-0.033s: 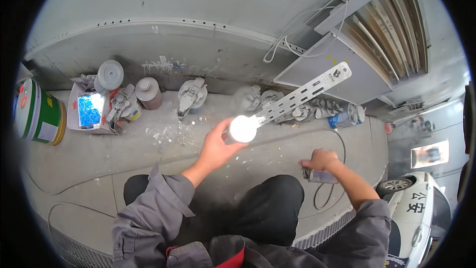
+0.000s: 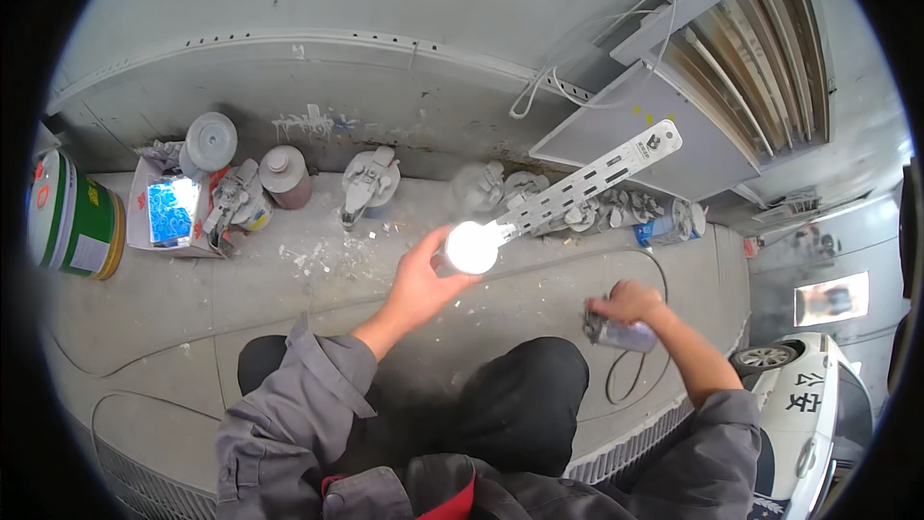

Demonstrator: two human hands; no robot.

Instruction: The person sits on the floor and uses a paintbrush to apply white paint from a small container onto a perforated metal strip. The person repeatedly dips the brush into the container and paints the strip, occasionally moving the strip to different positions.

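Our right hand [image 2: 628,302] is curled tightly round a cylindrical canister [image 2: 630,335], tipped sideways. Ahead and left of it, our left hand [image 2: 418,279] wraps a glaring white cup [image 2: 472,248], perhaps steadying the slotted strip [image 2: 592,180] slanting from it. Beyond, apparent spray guns [image 2: 371,181] line the wall [image 2: 423,120], probably out of our way.

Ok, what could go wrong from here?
1. The slotted stick juts well past the white-topped cup in the left grip; a knock could tip or drip something.
2. The right grip holds a translucent container that looks tilted; any contents might spill.
3. The hose loops across the floor nearby and might snag a foot.
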